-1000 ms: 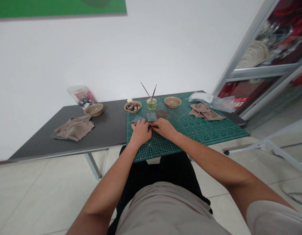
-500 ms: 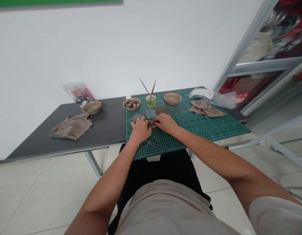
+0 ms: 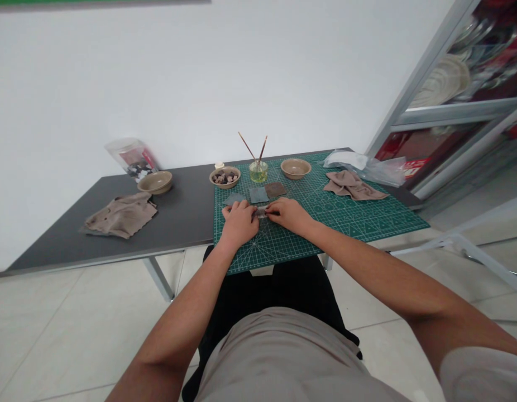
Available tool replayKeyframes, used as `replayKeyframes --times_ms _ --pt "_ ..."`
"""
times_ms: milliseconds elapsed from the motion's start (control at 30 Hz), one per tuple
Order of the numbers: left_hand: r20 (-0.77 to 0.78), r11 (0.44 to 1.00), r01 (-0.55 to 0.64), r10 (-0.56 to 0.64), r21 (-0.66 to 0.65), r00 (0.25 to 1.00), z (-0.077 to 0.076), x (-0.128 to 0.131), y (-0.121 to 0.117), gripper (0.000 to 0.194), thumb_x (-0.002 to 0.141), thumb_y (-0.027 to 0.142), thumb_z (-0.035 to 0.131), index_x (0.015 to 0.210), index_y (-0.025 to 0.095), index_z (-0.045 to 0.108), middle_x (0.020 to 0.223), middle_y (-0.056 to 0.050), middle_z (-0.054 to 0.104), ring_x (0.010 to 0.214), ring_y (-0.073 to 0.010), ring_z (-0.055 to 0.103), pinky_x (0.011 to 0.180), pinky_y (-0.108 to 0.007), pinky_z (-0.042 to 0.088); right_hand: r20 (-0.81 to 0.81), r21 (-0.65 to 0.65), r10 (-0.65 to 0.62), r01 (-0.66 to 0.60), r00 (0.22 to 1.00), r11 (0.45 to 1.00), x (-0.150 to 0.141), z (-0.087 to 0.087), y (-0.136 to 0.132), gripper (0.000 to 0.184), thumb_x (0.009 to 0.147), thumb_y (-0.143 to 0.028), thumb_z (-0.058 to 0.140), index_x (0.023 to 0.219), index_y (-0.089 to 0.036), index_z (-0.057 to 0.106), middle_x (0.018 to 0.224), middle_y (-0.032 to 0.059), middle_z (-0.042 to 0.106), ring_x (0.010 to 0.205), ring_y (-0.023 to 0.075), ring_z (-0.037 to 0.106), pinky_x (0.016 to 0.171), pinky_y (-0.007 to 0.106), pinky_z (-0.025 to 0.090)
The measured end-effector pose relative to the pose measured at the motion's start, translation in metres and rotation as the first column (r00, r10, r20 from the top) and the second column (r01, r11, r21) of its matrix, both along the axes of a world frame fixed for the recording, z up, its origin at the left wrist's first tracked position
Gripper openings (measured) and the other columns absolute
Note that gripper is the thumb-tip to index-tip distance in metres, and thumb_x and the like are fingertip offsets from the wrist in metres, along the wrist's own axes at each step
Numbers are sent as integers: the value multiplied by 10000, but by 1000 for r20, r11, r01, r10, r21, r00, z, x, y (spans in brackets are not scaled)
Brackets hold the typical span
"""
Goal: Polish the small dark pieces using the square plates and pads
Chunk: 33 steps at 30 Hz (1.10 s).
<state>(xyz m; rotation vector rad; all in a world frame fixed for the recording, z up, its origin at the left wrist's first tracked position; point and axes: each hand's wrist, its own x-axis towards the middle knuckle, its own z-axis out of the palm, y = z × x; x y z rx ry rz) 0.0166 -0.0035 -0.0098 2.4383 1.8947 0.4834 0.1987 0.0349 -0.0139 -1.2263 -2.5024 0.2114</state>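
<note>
On the green cutting mat (image 3: 346, 220), a small flat grey-brown piece (image 3: 262, 211) lies between my two hands. My left hand (image 3: 240, 223) is closed at its left end, the fingertips bent down and partly hiding it. Thumb and fingers of my right hand (image 3: 290, 215) pinch the right end. Just beyond them lie a blue-grey square (image 3: 258, 195), a brown square (image 3: 276, 190) and another blue-grey sheet (image 3: 233, 198) partly behind my left hand. What the piece is made of is too small to tell.
Behind the squares stand a bowl of dark and pale chunks (image 3: 225, 177), a glass jar (image 3: 258, 172) with two thin brushes and a tan bowl (image 3: 296, 168). Brown cloths lie left (image 3: 122, 215) and right (image 3: 353, 185). Further out are another bowl (image 3: 156, 182), a clear tub (image 3: 133, 159) and a plastic bag (image 3: 376, 167).
My right hand has shifted slightly right and towards me, so more of the small piece and the brown square shows. My left hand stays almost where it was.
</note>
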Motion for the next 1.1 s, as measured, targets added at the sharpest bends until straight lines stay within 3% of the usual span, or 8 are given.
replayKeyframes --times_ms 300,533,733,900,1100 --pt "-2 1000 -8 8 -11 1000 -1 1 1 347 894 198 414 1078 228 707 1118 -119 621 1127 -310 513 977 -524 336 21 10 -48 48 999 999 -9 3 14 176 920 -209 631 981 -180 794 1022 75 766 997 216 646 898 308 447" --pt "5 999 -45 45 -4 999 -4 0 2 326 888 177 404 1031 221 694 1102 -121 637 1125 -302 531 992 -516 321 36 22 11 -12 999 1000 -29 4 8 184 938 -220 621 990 -154 785 989 86 761 970 216 635 882 310 446" --pt "98 999 -47 46 0 994 -1 0 0 374 852 153 435 1195 215 570 1155 -104 675 1141 -283 558 1009 -491 305 1 9 53 -53 999 999 -16 0 -1 175 920 -200 632 1000 -206 788 1034 51 765 992 211 641 914 318 452" --pt "172 999 -45 47 -11 984 0 0 0 439 801 92 434 1218 214 498 1130 -93 698 1136 -272 581 1009 -474 298 27 3 -20 20 999 1000 -2 3 7 177 902 -212 651 1003 -192 795 1000 66 769 998 223 652 891 315 459" --pt "194 997 -59 66 -44 979 1 1 0 455 781 74 432 1214 208 473 1133 -104 700 1139 -270 591 996 -458 303 53 16 -55 54 997 998 -17 7 20 185 912 -214 643 1006 -150 789 1013 92 766 996 231 654 863 311 453"
